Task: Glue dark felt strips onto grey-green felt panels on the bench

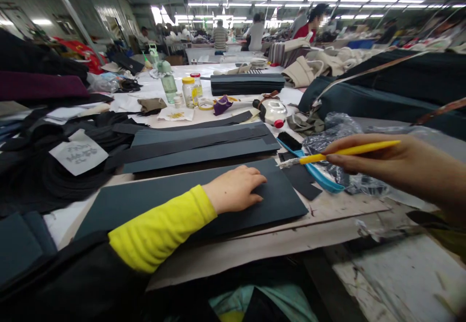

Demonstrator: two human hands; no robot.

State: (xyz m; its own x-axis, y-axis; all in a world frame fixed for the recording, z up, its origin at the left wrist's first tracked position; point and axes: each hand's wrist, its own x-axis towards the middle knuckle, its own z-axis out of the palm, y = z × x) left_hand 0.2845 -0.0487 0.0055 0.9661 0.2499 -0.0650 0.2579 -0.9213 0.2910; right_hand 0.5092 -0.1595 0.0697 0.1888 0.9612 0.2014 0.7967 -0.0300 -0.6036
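Note:
My left hand (pixel 235 190) lies palm down on a dark blue-grey fabric panel (pixel 145 193), its fingers apart and slightly bent. Between the fingers of my right hand (pixel 393 167) is a slim yellow-handled brush (pixel 313 158), held almost level. Its whitish tip is at the panel's far right corner; whether it touches cannot be made out. Behind this panel lies a stack of similar panels (pixel 174 159) with a long dark strip (pixel 196 142) across it. A blue-handled brush (pixel 322 179) with black bristles rests below the yellow one, beside small dark fabric pieces (pixel 300 181).
Dark fabric bundles (pixel 105 142) with a handwritten paper (pixel 79 152) fill the left. Farther back are a green bottle (pixel 168 83), a yellow-lidded jar (pixel 189 92) and another panel stack (pixel 247 84). Clear plastic (pixel 337 130) and a dark fabric pile (pixel 386 94) occupy the right. People work beyond.

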